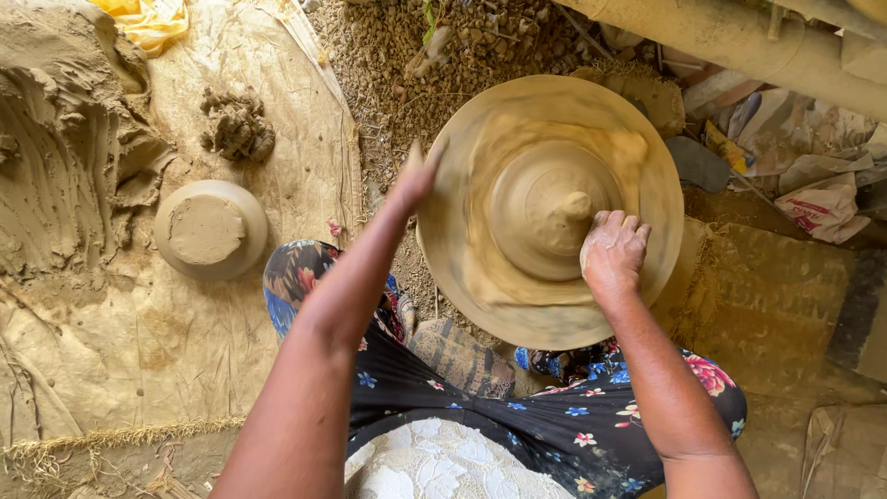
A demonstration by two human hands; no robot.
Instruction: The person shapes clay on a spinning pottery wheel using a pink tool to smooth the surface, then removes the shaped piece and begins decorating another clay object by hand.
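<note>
A round potter's wheel [462, 139] lies flat in front of me, smeared with wet tan clay. A cone-shaped mound of clay [540, 208] sits at its middle with a small knob on top. My right hand [613, 251] rests on the right lower side of the mound, fingers curled against the clay. At the wheel's left rim is my left hand [416, 176], fingers together and stretched out, touching the edge. It holds nothing.
A large heap of raw clay [65, 148] lies at the left on a sack cloth. A clay-filled bowl [210, 229] and a small clay lump [237, 127] sit beside it. Loose gravel, a thick pipe [739, 42] and crumpled bags lie beyond the wheel.
</note>
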